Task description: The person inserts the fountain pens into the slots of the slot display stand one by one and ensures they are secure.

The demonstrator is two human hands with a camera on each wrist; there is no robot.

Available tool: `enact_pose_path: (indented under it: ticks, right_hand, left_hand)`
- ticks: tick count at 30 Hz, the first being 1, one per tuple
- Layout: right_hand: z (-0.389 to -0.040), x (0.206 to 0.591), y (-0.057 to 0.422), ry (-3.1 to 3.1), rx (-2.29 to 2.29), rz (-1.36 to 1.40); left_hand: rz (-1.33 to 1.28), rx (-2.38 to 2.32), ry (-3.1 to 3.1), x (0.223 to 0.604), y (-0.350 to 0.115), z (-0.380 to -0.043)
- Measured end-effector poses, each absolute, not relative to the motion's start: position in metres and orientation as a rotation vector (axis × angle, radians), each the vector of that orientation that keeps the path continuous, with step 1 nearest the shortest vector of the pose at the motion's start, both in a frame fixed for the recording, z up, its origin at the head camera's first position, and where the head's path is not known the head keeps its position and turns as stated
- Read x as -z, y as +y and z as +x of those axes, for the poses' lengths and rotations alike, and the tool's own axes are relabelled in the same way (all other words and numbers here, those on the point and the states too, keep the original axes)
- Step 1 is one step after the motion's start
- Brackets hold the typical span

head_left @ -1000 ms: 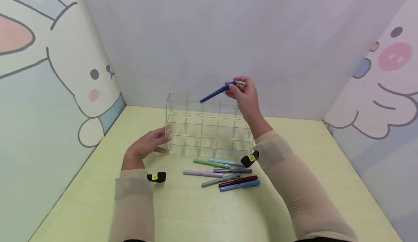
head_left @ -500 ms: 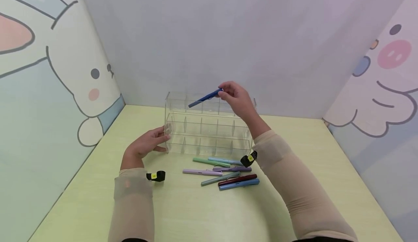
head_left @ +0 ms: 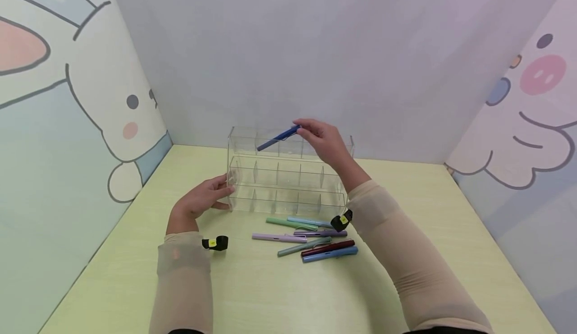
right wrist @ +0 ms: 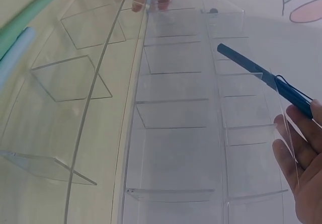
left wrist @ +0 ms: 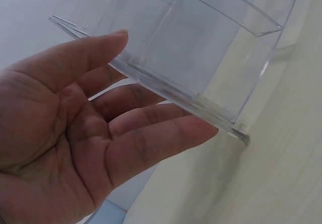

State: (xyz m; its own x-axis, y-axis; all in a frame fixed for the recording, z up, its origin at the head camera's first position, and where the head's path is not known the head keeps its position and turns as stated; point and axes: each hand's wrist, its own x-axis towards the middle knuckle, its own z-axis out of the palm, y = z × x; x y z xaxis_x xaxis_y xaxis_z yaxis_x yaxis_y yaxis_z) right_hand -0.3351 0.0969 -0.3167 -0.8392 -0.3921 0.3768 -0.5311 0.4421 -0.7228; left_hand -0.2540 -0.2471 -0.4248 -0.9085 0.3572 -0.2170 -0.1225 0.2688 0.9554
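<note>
My right hand (head_left: 326, 142) pinches a dark blue pen (head_left: 276, 139) by its clip end, thumb against fingers. The pen tilts down to the left over the top tier of a clear, tiered display rack (head_left: 288, 170). In the right wrist view, the blue pen (right wrist: 249, 69) overlaps the see-through dividers of the top tier. My left hand (head_left: 205, 198) holds the rack's left side. Its thumb (left wrist: 108, 47) lies over the side panel's edge in the left wrist view, with the other fingers along the outside.
In front of the rack several pens lie loosely grouped on the table: light green (head_left: 290, 223), lilac (head_left: 277, 237), grey-green (head_left: 297, 249), dark red (head_left: 328, 248) and blue (head_left: 329, 255) among them. A grey wall (head_left: 288, 48) stands behind, with cartoon-printed walls at both sides.
My right hand has moved left and down with the blue pen, bringing it over the rack's top tier. The left hand stays at the rack's side.
</note>
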Motion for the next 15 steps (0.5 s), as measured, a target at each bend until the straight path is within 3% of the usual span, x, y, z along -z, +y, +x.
enact_pose_path:
  ticks: [15]
  right_hand:
    - [-0.327, 0.317, 0.116, -2.501, -1.275, 0.946]
  left_hand:
    - [0.158, -1.653, 2.163, 0.431, -0.246, -0.260]
